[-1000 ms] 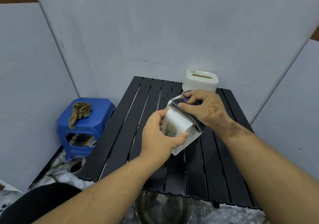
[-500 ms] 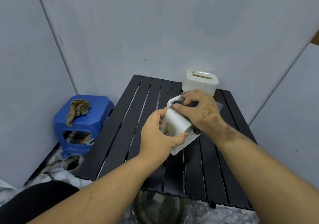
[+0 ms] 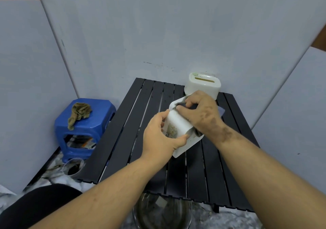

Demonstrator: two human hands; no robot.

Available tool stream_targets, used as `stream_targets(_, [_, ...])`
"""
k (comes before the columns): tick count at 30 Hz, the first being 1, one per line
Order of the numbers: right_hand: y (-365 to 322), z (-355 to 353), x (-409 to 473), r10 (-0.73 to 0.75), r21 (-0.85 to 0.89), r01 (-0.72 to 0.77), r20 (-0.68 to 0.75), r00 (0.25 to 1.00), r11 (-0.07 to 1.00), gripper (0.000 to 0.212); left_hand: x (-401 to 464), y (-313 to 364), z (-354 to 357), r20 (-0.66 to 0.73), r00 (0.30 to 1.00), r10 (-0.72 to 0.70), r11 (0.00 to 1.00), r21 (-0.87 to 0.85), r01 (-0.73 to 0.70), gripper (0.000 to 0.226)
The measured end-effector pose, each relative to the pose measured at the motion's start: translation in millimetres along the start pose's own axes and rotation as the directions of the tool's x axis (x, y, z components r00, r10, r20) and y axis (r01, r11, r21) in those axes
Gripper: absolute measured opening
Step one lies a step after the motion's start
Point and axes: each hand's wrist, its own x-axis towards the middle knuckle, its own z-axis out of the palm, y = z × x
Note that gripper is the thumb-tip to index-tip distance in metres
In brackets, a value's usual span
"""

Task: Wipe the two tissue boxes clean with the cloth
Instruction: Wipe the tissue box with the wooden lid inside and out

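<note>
I see the left hand (image 3: 159, 137) at frame centre, fingers and thumb curled round a white tissue box (image 3: 178, 125) that is tilted and held up above the black slatted worktop (image 3: 123, 123). The right hand (image 3: 201, 113) sits just right of it, fingers bent over a dark grey cloth (image 3: 183, 105) and pressing it onto the box's upper side — cloth and box touching. A bit of the cloth also shows under the right palm, lower down the box. The box has a patterned patch on the face turned toward the camera; I can't make out what it is.

Second tissue box (image 3: 202, 85) — white, slot on top — stands upright at the far edge of the worktop, upper centre-right, just behind the right hand, against the grey wall panel (image 3: 158, 34). Whether it touches the hand I cannot tell.

Left of the worktop, mid-left of frame: a blue plastic stool (image 3: 82, 131) with a crumpled olive rag (image 3: 79, 113) lying on its seat. Below the stool, a clear cup (image 3: 73, 168) on the floor. Bottom centre, a glass bowl (image 3: 162, 211) partly under the worktop's near edge.
</note>
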Motion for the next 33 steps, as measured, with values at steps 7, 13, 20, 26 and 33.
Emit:
stream_targets(7, [9.5, -12.0, -1.3, 0.029, 0.032, -0.028, -0.012, 1.000, 0.999, 0.027, -0.7, 2.3, -0.3, 0.009, 1.000, 0.000, 1.000, 0.000, 0.000, 0.072])
stream_targets(13, [25.2, -13.8, 3.3, 0.009, 0.100, -0.011, 0.025, 1.000, 0.995, 0.025, 0.1, 3.8, 0.6, 0.018, 1.000, 0.010, 1.000, 0.025, -0.011, 0.068])
stream_targets(20, [12.7, 1.0, 6.9, -0.059, 0.034, 0.057, 0.056, 0.997, 0.998, 0.030, 2.5, 2.3, 1.2, 0.009, 1.000, 0.011, 1.000, 0.017, -0.011, 0.069])
stream_targets(26, [18.0, -8.7, 29.2, -0.005, -0.025, 0.005, 0.001, 1.000, 1.000, 0.027, 1.9, 0.0, 1.1, 0.006, 1.000, 0.007, 0.999, 0.044, -0.008, 0.071])
stream_targets(33, [21.9, -8.0, 39.5, -0.001, 0.002, 0.001, 0.010, 1.000, 1.000, 0.033, 2.9, -1.4, 1.0, 0.010, 1.000, 0.013, 0.998, 0.053, -0.014, 0.070])
